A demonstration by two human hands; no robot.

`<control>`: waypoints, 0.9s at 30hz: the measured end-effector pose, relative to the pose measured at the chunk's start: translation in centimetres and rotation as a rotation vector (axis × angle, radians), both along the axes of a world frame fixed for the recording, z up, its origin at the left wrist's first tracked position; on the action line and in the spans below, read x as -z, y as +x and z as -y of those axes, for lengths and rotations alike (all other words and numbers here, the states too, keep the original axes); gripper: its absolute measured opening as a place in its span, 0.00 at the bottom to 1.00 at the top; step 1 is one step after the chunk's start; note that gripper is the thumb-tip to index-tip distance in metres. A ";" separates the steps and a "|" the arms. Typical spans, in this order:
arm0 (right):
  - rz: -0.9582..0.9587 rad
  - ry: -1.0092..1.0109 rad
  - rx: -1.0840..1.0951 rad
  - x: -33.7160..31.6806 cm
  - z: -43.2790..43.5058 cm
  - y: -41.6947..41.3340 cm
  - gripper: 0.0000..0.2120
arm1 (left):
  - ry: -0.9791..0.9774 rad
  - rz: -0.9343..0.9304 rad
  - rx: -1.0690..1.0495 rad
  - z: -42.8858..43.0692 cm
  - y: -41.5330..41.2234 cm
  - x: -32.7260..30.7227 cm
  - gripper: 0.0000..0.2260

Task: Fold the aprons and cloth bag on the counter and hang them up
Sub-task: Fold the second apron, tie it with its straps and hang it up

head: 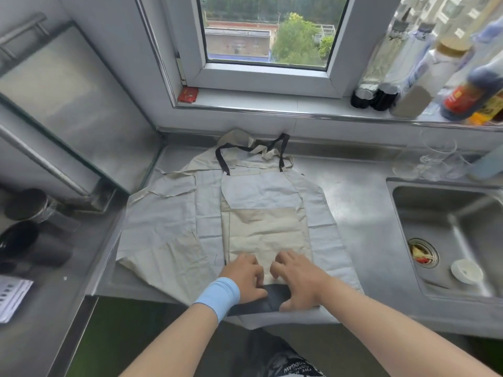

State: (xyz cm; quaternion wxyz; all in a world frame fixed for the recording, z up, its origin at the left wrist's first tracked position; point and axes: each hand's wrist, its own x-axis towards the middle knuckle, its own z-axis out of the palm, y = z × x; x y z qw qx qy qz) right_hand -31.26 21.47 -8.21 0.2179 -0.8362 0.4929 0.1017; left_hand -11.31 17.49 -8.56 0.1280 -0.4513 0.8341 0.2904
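The top apron (266, 229) lies flat on the steel desk (353, 202), below the window, with its black neck strap (221, 159) at the far wall and its near hem at the desk's front edge. Both hands sit side by side on that hem. The left hand (245, 276), which wears a blue wristband (217, 297), and the right hand (299, 281) have their fingers (277, 265) curled down onto the beige cloth. The thumbs reach back over a black band (275, 293), so each hand grips the hem. A second pale apron (160, 219) spreads beneath it, sticking out left and right. The hem's underside is hidden by the hands. The layers blur together at the left, so the cloth bag cannot be picked out. The sink (446, 213) is cut off at the right.
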 end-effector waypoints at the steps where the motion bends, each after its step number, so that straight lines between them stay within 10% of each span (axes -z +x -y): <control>1: -0.035 -0.035 -0.048 0.1 -0.3 0.0 0.27 | -0.023 -0.010 -0.002 -0.3 0.3 0.1 0.14; 11: -0.047 -0.055 -0.103 -1.3 -2.0 1.2 0.13 | -0.086 0.108 0.133 -2.8 0.8 -1.0 0.30; 18: 0.066 0.003 0.262 -5.5 1.4 -0.3 0.11 | 0.054 0.054 -0.108 0.0 0.5 -4.1 0.07; 23: -0.039 0.442 0.274 -9.6 4.5 -2.0 0.06 | 0.252 0.163 -0.107 4.0 0.5 -7.5 0.13; 27: 0.068 0.387 0.422 -10.7 8.3 -3.5 0.05 | 0.183 0.123 -0.173 8.2 0.8 -9.3 0.11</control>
